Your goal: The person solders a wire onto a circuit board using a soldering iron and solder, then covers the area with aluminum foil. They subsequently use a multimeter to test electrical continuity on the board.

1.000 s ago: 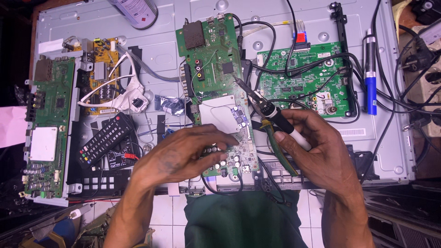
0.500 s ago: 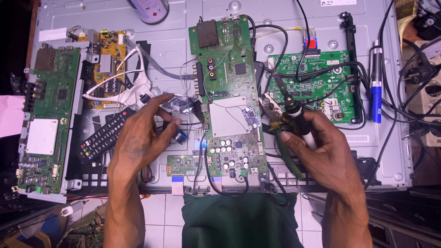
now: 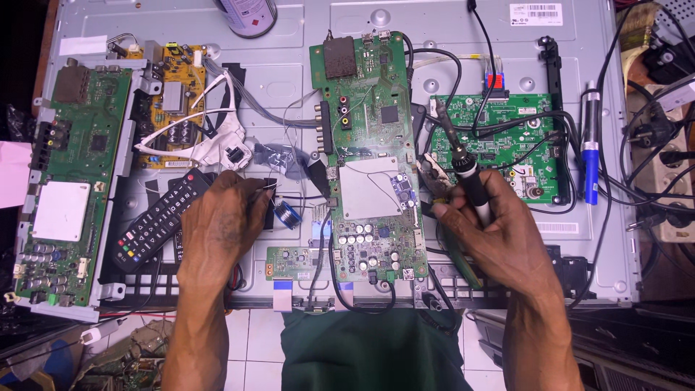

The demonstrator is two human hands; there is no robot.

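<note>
Right hand [image 3: 492,232]: soldering iron [image 3: 463,170] gripped pen-style, fingers pressed together around its black handle, tip angled up and left toward the gap between the two boards. A pair of pliers [image 3: 434,177] is seen just under the iron, beside the same hand; whether it is held cannot be told.

Left hand [image 3: 224,217]: fingers pinched on a thin solder wire [image 3: 269,187], which is drawn from the small solder spool [image 3: 288,214] lying just right of the fingertips, on the metal TV back panel [image 3: 289,80].

Main board [image 3: 369,156] (green, large metal shield in its middle, capacitors low down) is laid upright between both hands. A second green board [image 3: 499,141] is sited right of it, crossed by black cables. A small narrow board [image 3: 289,262] is placed below the spool.

Left of the left hand: black remote control [image 3: 159,221], tilted, partly covered by the hand. Further left: long green board [image 3: 65,195] at the panel edge, yellow power board [image 3: 174,119] above the remote, white wire loom across it.

Far right: blue-and-white pen-shaped tool [image 3: 590,148] laid on the panel, power strip [image 3: 662,174] with plugs beyond it. A spray can [image 3: 250,14] is seen at the top edge.
</note>
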